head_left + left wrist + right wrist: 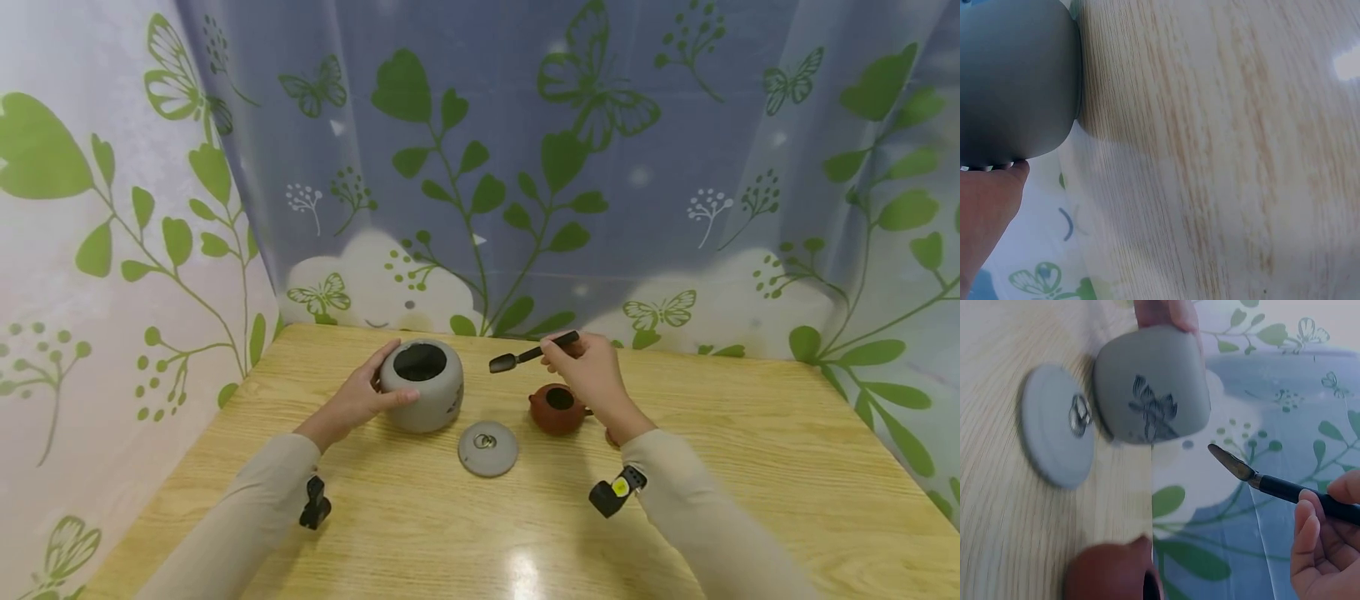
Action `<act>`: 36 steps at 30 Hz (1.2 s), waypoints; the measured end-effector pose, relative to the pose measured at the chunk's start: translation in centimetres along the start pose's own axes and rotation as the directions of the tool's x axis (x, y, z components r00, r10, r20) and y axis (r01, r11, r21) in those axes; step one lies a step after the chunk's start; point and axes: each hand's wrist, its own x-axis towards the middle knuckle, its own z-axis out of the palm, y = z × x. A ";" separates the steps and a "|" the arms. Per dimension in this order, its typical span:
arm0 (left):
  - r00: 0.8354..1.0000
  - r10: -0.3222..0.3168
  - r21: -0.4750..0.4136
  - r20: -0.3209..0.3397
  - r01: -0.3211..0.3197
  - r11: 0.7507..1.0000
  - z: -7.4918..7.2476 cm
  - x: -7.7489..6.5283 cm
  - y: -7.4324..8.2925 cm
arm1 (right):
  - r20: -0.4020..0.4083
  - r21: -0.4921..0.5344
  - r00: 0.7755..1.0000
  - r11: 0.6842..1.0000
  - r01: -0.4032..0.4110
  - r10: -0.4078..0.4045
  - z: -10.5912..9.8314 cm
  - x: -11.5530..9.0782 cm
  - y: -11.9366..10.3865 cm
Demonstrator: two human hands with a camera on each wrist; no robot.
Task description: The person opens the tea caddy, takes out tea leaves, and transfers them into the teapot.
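Observation:
My left hand (367, 398) grips the side of a round grey ceramic jar (427, 404), thumb at the front and fingers around the far side. The jar's dark mouth faces up, and a blue flower drawing marks its side in the right wrist view. My right hand (588, 371) pinches the black handle of a small tea scoop (504, 362). The scoop's head points left, in the air between the jar and a reddish-brown clay teapot (546, 417). That teapot stands lidless below my right hand. In the right wrist view the scoop's bowl (1232, 464) is apart from the jar.
A round grey lid (487, 460) with a metal ring lies on the wooden table (450, 533) in front of the jar and teapot. Part of a small reddish-brown piece (612, 437) shows beside my right wrist. A leaf-patterned curtain (495, 167) hangs behind the table.

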 end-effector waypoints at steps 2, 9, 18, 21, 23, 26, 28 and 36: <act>1.000 -0.001 0.000 0.001 0.001 1.000 0.0 0.0 0.0 | 0.011 0.024 1.000 1.000 -0.001 0.001 0.7 0.2 -0.4; 1.000 -0.002 0.001 0.004 0.002 1.000 0.2 0.0 -0.1 | 0.018 0.057 1.000 0.998 0.012 -0.013 3.0 0.4 -1.5; 1.000 0.021 -0.003 0.013 -0.021 1.000 0.1 0.1 -0.1 | 0.025 0.058 0.997 0.996 0.067 -0.068 5.5 0.8 -2.7; 1.000 0.018 -0.004 0.011 -0.018 1.000 0.1 0.1 -0.1 | 0.035 0.042 0.996 0.996 0.082 -0.083 6.5 0.9 -2.9; 1.000 0.013 0.002 0.010 -0.013 1.000 0.0 0.1 -0.1 | 0.047 0.032 0.995 0.996 0.083 -0.085 7.3 1.0 -2.9; 1.000 0.004 0.007 0.007 -0.004 1.000 0.0 0.1 -0.2 | 0.068 0.008 0.993 0.996 0.093 -0.093 8.3 1.1 -2.8; 1.000 0.005 0.010 0.010 -0.005 1.000 0.0 0.1 -0.2 | 0.077 -0.013 0.991 0.994 0.107 -0.106 8.9 1.1 -2.8; 1.000 0.004 0.033 0.003 -0.004 0.999 0.0 0.0 0.0 | 0.080 -0.121 0.980 0.974 0.192 -0.184 11.1 1.3 -2.4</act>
